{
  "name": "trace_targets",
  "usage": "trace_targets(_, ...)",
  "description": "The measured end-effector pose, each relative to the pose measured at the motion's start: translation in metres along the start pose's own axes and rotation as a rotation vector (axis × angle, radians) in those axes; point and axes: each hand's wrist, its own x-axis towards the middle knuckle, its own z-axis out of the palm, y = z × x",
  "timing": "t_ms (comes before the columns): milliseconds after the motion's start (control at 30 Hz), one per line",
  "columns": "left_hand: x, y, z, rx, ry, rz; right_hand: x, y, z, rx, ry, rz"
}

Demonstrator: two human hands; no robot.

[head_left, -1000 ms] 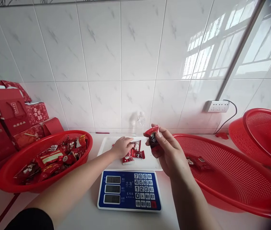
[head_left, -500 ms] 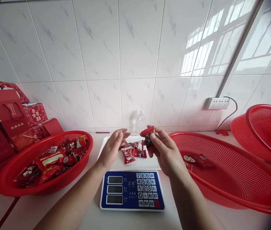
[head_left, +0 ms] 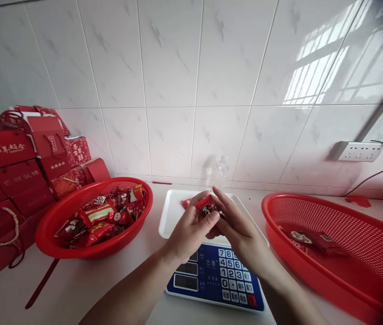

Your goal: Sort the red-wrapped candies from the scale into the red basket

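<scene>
Over the scale's white pan [head_left: 174, 212], my two hands meet around a small red-and-black candy packet [head_left: 208, 205]. My left hand [head_left: 191, 225] is closed on it, its thumb pressed across the front. From the other side, my right hand [head_left: 240, 225] grips the packet's right end, fingers curved and partly hiding it. Another red candy packet [head_left: 185, 203] lies on the pan, peeking out behind my left hand; anything else there is covered by my hands. The blue keypad panel of the scale [head_left: 213, 289] sits below my wrists, partly hidden by them.
At left stands a red basket [head_left: 47, 243] heaped with wrapped candy, beside stacked red gift boxes [head_left: 11, 149]. A larger red basket [head_left: 313, 271] with a few packets is at right. A clear bottle [head_left: 223, 169] and a power strip [head_left: 358, 151] are by the tiled wall.
My left hand has come across from beside the pan and closed on the candy packet that my right hand held. The view has turned left, so the baskets appear further right.
</scene>
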Motion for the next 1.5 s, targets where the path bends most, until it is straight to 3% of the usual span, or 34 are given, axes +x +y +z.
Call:
trace_targets(333, -0.001, 0.007, -0.006, -0.021, -0.030, 0.024, 0.000, 0.003, 0.014, -0.076, 0.060, -0.074)
trace_targets(567, -0.004, 0.016, -0.010, 0.067, -0.045, 0.086, -0.004, 0.001, 0.018, -0.148, 0.007, -0.157)
trace_targets(667, -0.005, 0.027, -0.013, 0.067, 0.082, 0.170, -0.006, -0.006, 0.011, -0.212, 0.052, -0.223)
trace_targets(767, -0.006, 0.044, -0.018, -0.031, 0.266, 0.281, -0.006, -0.016, -0.005, -0.311, 0.218, -0.262)
trace_targets(900, -0.011, 0.070, -0.026, -0.147, 0.443, 0.358, -0.004, -0.026, -0.029, -0.473, 0.335, -0.196)
trace_targets(1033, -0.016, 0.087, -0.029, -0.182, 0.559, 0.355, 0.003, -0.015, -0.035, -0.728, 0.183, -0.042)
trace_targets(1133, -0.018, 0.090, -0.029, -0.176, 0.597, 0.354, 0.011, 0.006, -0.028, -0.905, -0.053, -0.073)
trace_targets(1233, -0.018, 0.090, -0.028, -0.179, 0.597, 0.344, 0.016, 0.024, -0.019, -1.027, -0.201, -0.078)
trace_targets(1367, -0.018, 0.088, -0.027, -0.159, 0.560, 0.328, 0.017, 0.030, -0.017, -1.090, -0.308, -0.039)
trace_targets(1500, -0.017, 0.086, -0.027, -0.157, 0.543, 0.321, 0.015, 0.020, -0.024, -1.045, -0.276, -0.072)
